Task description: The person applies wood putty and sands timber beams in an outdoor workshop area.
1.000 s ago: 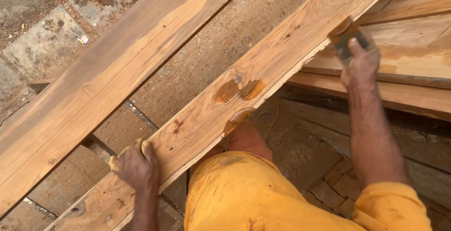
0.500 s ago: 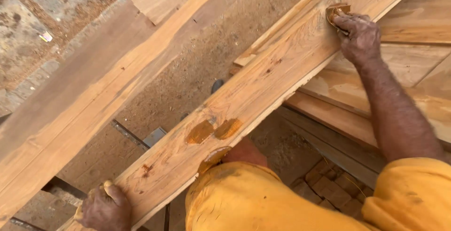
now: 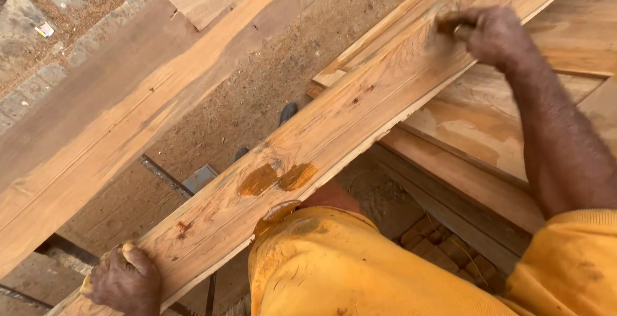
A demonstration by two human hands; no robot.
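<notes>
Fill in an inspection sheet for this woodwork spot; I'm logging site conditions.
Surface: long plank lying diagonally over stacked boards.
Job's things: two brown filler patches on the plank; a small filler-smeared tool, mostly hidden in the hand.
Clutter: small paper scrap on the ground; wood blocks below.
Hands: left hand grips the plank's near edge; right hand presses the tool onto the plank.
Cables: thin yellowish string over the blocks.
Surroundings: dusty paved ground; second plank alongside.

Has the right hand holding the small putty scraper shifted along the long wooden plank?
Yes. The right hand has travelled up the plank, farther from the brown filler patches.
</notes>
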